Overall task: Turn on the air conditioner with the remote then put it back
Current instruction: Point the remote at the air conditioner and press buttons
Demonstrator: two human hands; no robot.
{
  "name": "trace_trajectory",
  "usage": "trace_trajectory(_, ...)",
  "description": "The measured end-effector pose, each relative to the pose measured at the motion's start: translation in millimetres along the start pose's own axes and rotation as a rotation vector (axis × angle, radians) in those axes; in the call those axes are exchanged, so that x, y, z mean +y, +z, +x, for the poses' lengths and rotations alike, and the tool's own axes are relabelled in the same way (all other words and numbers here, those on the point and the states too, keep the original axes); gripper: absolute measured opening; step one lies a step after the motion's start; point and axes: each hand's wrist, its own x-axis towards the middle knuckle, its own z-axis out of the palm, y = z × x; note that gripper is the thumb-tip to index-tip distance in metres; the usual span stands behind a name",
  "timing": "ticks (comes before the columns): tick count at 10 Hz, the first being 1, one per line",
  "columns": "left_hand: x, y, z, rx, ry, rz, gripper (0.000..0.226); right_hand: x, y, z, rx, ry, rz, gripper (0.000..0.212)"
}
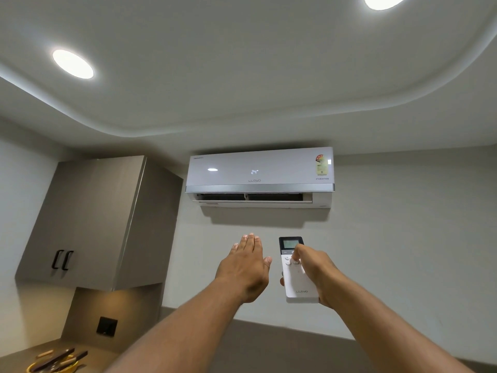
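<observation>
A white wall air conditioner [259,176] hangs high on the wall ahead. Its front shows "24°" lit and its lower flap is open. My right hand [316,270] holds a white remote [297,281] with a dark screen on top, raised below the unit, with my thumb on a button under the screen. My left hand [246,267] is raised beside it to the left, flat, fingers together and pointing up toward the unit, holding nothing.
A grey wall cabinet [91,224] with two black handles hangs at the left. Below it are a dark wall socket [106,326] and a counter with a yellow holder of utensils [57,362]. Two round ceiling lights are on.
</observation>
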Motion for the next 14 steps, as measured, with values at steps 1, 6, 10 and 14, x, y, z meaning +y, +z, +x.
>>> trace_trajectory(1,0,0,-2,-0.005,0.002,-0.001,0.062,0,0,-1,-0.001,0.003,0.000,0.023)
trace_trajectory(6,-4,-2,-9,-0.015,-0.010,0.007,0.063,1,2,-6,-0.016,0.005,0.014,0.021)
trace_trajectory(10,-8,-1,-11,-0.021,-0.012,0.016,0.063,3,6,-8,-0.031,0.006,0.008,0.021)
trace_trajectory(14,-11,0,-9,-0.010,-0.012,0.018,0.063,2,7,-9,-0.005,-0.010,-0.016,0.021)
